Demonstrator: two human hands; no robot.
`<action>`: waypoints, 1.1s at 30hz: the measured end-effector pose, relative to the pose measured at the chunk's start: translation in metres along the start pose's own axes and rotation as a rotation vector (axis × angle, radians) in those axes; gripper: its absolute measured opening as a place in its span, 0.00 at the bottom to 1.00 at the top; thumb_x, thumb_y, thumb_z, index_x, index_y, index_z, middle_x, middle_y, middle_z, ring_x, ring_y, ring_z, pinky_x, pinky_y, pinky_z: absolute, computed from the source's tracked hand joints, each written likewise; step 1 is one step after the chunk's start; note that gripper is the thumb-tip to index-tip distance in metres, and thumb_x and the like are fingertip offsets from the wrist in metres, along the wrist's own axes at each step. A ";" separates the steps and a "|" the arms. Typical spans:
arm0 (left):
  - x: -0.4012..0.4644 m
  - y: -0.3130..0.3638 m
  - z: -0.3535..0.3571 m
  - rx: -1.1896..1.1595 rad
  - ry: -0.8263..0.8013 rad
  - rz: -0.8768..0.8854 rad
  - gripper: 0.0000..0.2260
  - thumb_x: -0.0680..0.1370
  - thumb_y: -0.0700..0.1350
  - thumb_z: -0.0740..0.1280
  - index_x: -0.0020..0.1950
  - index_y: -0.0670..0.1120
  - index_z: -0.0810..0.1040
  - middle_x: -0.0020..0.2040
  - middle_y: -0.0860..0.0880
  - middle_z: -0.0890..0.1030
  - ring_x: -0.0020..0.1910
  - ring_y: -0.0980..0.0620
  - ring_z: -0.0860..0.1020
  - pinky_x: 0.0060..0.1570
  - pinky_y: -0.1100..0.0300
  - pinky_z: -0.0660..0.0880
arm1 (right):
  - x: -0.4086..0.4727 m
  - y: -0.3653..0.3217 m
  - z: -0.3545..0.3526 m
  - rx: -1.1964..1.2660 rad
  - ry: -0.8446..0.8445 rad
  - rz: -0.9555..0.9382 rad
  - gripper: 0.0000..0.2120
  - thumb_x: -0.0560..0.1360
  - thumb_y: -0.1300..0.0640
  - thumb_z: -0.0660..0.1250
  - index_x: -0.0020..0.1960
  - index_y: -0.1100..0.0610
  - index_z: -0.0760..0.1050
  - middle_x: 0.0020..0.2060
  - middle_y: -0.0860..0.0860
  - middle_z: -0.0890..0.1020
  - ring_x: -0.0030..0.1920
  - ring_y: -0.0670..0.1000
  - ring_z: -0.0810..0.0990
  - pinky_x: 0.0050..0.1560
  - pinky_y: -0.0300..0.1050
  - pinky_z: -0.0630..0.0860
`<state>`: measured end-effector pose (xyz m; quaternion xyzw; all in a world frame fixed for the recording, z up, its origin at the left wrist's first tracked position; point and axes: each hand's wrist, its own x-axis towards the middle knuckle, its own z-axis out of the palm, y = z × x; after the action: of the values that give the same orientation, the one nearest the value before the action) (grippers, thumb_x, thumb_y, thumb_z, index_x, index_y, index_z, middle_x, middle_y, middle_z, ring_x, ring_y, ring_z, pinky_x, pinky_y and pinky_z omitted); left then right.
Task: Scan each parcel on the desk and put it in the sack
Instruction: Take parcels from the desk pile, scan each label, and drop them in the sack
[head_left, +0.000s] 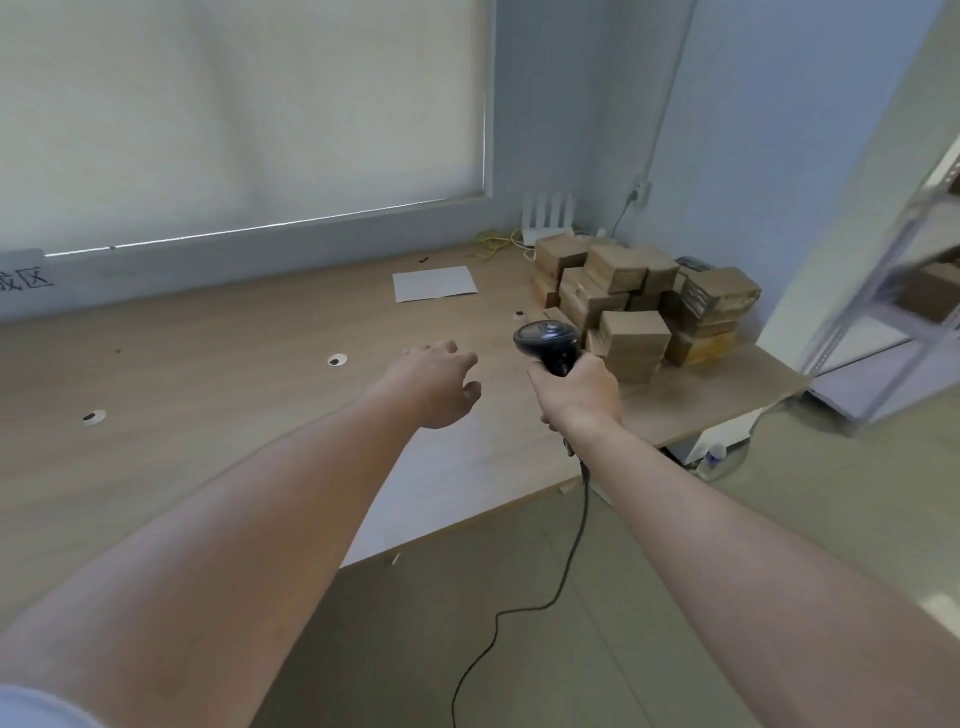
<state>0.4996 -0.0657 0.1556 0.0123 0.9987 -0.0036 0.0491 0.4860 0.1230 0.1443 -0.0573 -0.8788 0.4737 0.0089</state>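
Observation:
A pile of several brown cardboard parcels (636, 296) sits at the far right end of the wooden desk (208, 415). My right hand (579, 392) grips the handle of a black barcode scanner (545, 340), whose head points toward the pile. Its black cable (561, 571) hangs down to the floor. My left hand (441, 382) reaches out above the desk with relaxed, spread fingers and holds nothing, a little left of the scanner. No sack is in view.
A white sheet of paper (434, 283) lies on the desk behind my hands. A white router (548, 221) and yellow cables stand in the back corner. A metal shelf rack (893, 291) stands at the right.

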 end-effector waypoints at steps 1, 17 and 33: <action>0.016 0.009 -0.001 0.006 -0.003 0.019 0.22 0.85 0.58 0.56 0.75 0.50 0.70 0.72 0.46 0.72 0.70 0.38 0.71 0.67 0.45 0.71 | 0.015 0.006 -0.006 0.003 0.015 0.011 0.17 0.74 0.38 0.70 0.49 0.51 0.78 0.41 0.52 0.86 0.41 0.56 0.87 0.47 0.56 0.87; 0.307 0.045 0.039 -0.006 -0.062 0.258 0.22 0.83 0.57 0.59 0.75 0.52 0.70 0.71 0.46 0.73 0.68 0.39 0.73 0.66 0.43 0.72 | 0.252 0.045 -0.003 -0.035 0.206 0.199 0.17 0.78 0.41 0.71 0.57 0.53 0.80 0.47 0.51 0.85 0.49 0.54 0.85 0.53 0.54 0.84; 0.524 0.067 0.139 -0.115 -0.280 0.173 0.25 0.82 0.53 0.61 0.80 0.52 0.65 0.75 0.46 0.68 0.72 0.40 0.68 0.69 0.45 0.69 | 0.441 0.108 0.064 -0.002 0.083 0.262 0.14 0.80 0.45 0.73 0.61 0.52 0.80 0.52 0.48 0.84 0.53 0.49 0.83 0.54 0.45 0.81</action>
<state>-0.0060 0.0128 -0.0348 0.0947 0.9758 0.0563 0.1887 0.0537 0.1763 0.0019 -0.1911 -0.8632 0.4671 -0.0169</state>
